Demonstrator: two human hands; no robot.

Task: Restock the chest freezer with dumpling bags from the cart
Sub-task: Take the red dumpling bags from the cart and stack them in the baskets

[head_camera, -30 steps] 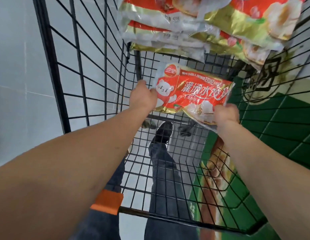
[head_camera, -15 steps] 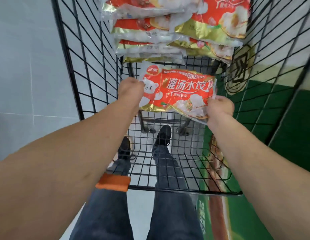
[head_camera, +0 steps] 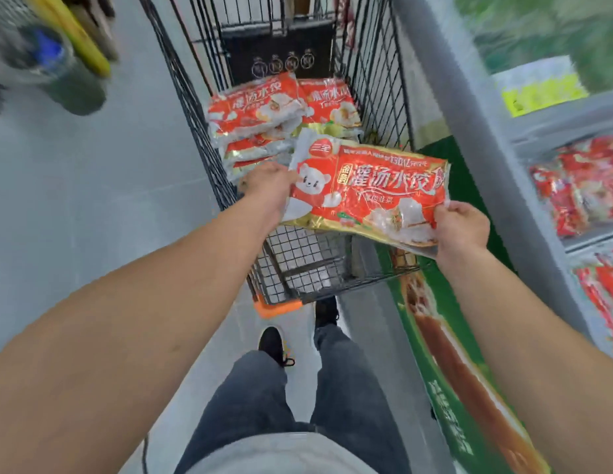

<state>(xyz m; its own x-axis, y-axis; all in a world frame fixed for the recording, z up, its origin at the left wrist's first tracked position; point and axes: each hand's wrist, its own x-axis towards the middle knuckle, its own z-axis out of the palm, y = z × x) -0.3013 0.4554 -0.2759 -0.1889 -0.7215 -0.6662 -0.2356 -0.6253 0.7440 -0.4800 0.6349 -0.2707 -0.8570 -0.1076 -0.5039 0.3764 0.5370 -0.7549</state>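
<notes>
A dumpling bag is held above the cart, pinched at opposite ends by the left hand and right hand. The bag is judged soft, slippery and lumpy, so it is best gripped at both ends.

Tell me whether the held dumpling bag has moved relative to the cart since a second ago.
Yes. The dumpling bag, held by the left hand and right hand, has come up out of the cart toward its right wall, on the freezer side.

glossy plastic dumpling bag, black wire cart
</notes>
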